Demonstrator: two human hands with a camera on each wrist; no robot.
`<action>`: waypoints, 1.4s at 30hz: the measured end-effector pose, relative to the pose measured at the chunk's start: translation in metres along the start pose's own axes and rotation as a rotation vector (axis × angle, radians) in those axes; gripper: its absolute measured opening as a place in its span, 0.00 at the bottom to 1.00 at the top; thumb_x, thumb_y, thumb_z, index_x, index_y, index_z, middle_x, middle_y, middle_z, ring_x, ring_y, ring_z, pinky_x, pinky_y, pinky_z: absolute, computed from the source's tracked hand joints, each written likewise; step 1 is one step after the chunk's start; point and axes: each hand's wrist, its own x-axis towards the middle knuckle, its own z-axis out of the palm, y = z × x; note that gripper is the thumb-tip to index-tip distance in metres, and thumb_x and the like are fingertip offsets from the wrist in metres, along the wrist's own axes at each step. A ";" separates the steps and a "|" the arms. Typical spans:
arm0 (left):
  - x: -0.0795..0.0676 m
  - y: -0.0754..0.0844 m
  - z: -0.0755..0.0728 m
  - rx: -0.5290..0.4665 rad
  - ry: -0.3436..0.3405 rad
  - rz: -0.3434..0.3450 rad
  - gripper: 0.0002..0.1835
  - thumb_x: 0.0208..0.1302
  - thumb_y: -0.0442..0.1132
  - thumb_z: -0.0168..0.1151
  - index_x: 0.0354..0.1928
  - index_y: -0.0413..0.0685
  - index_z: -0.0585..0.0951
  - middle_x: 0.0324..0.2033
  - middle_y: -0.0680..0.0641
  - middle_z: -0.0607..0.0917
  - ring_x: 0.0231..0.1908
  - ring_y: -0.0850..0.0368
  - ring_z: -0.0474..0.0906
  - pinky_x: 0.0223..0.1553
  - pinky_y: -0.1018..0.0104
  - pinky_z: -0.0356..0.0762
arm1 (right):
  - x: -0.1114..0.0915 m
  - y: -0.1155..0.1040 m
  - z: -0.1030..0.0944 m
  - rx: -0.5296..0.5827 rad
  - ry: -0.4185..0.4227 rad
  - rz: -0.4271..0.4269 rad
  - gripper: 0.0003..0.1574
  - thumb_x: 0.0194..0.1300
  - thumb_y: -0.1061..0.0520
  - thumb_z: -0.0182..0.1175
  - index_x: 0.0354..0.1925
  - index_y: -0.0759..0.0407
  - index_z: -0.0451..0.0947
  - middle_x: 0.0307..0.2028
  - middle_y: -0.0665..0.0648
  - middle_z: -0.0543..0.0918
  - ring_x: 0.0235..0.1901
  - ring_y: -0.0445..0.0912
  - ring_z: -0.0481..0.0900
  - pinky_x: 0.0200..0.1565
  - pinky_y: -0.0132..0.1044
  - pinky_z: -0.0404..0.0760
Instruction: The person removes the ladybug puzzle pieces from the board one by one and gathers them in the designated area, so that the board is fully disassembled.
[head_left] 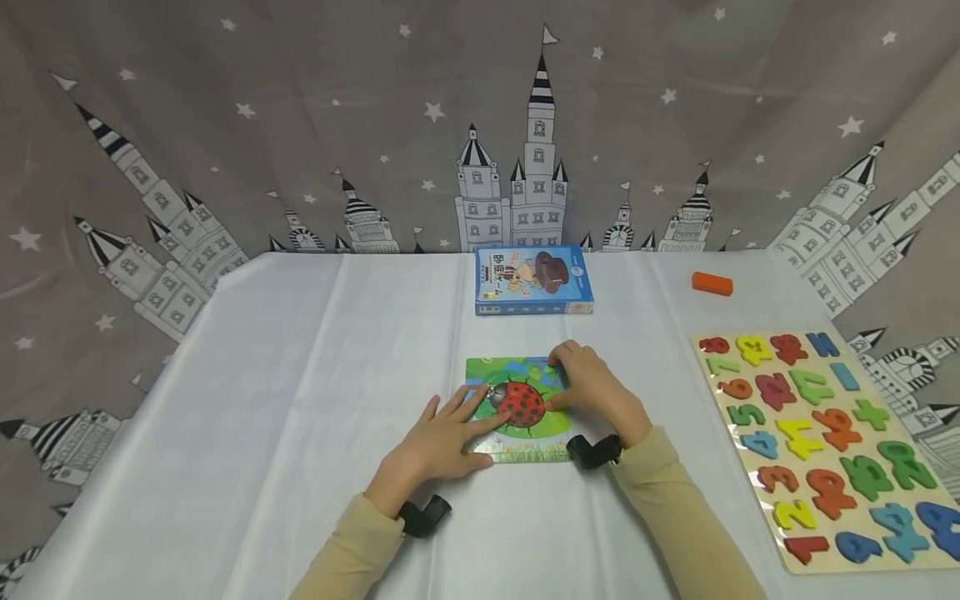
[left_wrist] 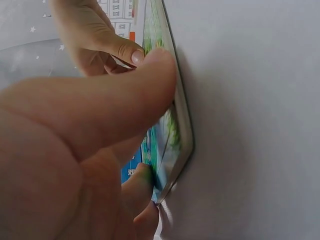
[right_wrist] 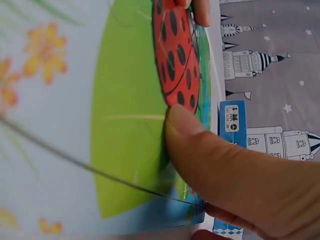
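Observation:
A square ladybug puzzle (head_left: 528,443) lies flat on the white table, with a red, black-spotted ladybug on a green leaf. Thin dark seams cross its face in the right wrist view. My left hand (head_left: 442,440) rests on its left side with fingers spread, fingertips on the picture and thumb (left_wrist: 125,95) at the near edge. At the far right corner, my right hand (head_left: 596,390) holds the puzzle by its edge. The right thumb (right_wrist: 200,145) presses on the face beside the ladybug, while the other fingers curl at the rim, partly hidden.
Behind the puzzle lies a blue game box (head_left: 534,282). An orange block (head_left: 712,284) sits at the back right. To the right is a wooden board (head_left: 757,500) with several colourful number and letter pieces. A grey castle-print curtain (head_left: 300,108) hangs behind the table.

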 end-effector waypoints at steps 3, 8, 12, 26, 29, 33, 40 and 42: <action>0.000 -0.001 0.000 -0.010 0.005 -0.007 0.32 0.59 0.58 0.55 0.66 0.69 0.60 0.69 0.48 0.46 0.67 0.46 0.37 0.61 0.41 0.39 | 0.003 -0.001 -0.001 -0.005 -0.021 -0.011 0.37 0.40 0.51 0.75 0.44 0.67 0.70 0.46 0.62 0.71 0.45 0.56 0.69 0.49 0.48 0.68; 0.001 -0.001 0.002 -0.010 0.009 -0.007 0.32 0.59 0.57 0.55 0.66 0.69 0.60 0.69 0.48 0.47 0.67 0.46 0.38 0.61 0.41 0.40 | 0.007 -0.002 -0.003 -0.014 -0.058 0.022 0.36 0.39 0.51 0.75 0.43 0.65 0.69 0.42 0.59 0.71 0.41 0.54 0.68 0.45 0.49 0.66; 0.001 0.000 0.001 -0.008 0.011 -0.008 0.32 0.59 0.57 0.55 0.66 0.68 0.61 0.69 0.47 0.47 0.67 0.46 0.38 0.61 0.41 0.40 | 0.008 -0.002 -0.005 0.001 -0.063 0.038 0.34 0.39 0.52 0.76 0.40 0.63 0.68 0.39 0.58 0.71 0.37 0.52 0.67 0.42 0.48 0.65; 0.002 0.001 0.001 -0.024 0.015 -0.014 0.32 0.59 0.57 0.56 0.66 0.68 0.62 0.69 0.48 0.47 0.67 0.46 0.38 0.61 0.41 0.40 | 0.007 0.003 -0.001 0.260 0.129 0.058 0.09 0.58 0.62 0.61 0.39 0.63 0.78 0.32 0.57 0.73 0.31 0.48 0.72 0.33 0.39 0.72; 0.003 0.001 0.001 -0.026 0.017 -0.016 0.32 0.59 0.57 0.56 0.66 0.68 0.62 0.69 0.48 0.47 0.67 0.46 0.38 0.61 0.42 0.40 | 0.005 0.008 -0.005 0.337 0.116 0.121 0.11 0.58 0.60 0.61 0.41 0.63 0.79 0.33 0.58 0.75 0.33 0.49 0.75 0.33 0.39 0.74; 0.004 0.000 0.003 -0.027 0.023 -0.013 0.32 0.58 0.57 0.56 0.66 0.68 0.61 0.69 0.48 0.48 0.67 0.46 0.38 0.61 0.42 0.40 | -0.003 0.025 -0.019 0.434 0.118 0.208 0.14 0.59 0.60 0.60 0.43 0.65 0.78 0.34 0.60 0.78 0.33 0.49 0.77 0.31 0.38 0.76; 0.005 -0.002 0.004 -0.017 0.016 -0.004 0.33 0.59 0.58 0.55 0.67 0.68 0.59 0.69 0.49 0.46 0.67 0.46 0.38 0.61 0.42 0.39 | -0.032 0.076 -0.052 0.339 0.137 0.457 0.17 0.62 0.59 0.56 0.47 0.67 0.76 0.39 0.64 0.76 0.32 0.49 0.72 0.31 0.33 0.74; 0.005 -0.003 0.005 -0.013 0.008 -0.006 0.33 0.59 0.58 0.54 0.67 0.69 0.58 0.69 0.49 0.45 0.67 0.47 0.37 0.61 0.42 0.38 | -0.039 0.085 -0.058 0.290 0.128 0.523 0.17 0.63 0.58 0.55 0.48 0.68 0.75 0.40 0.65 0.76 0.34 0.51 0.71 0.32 0.36 0.73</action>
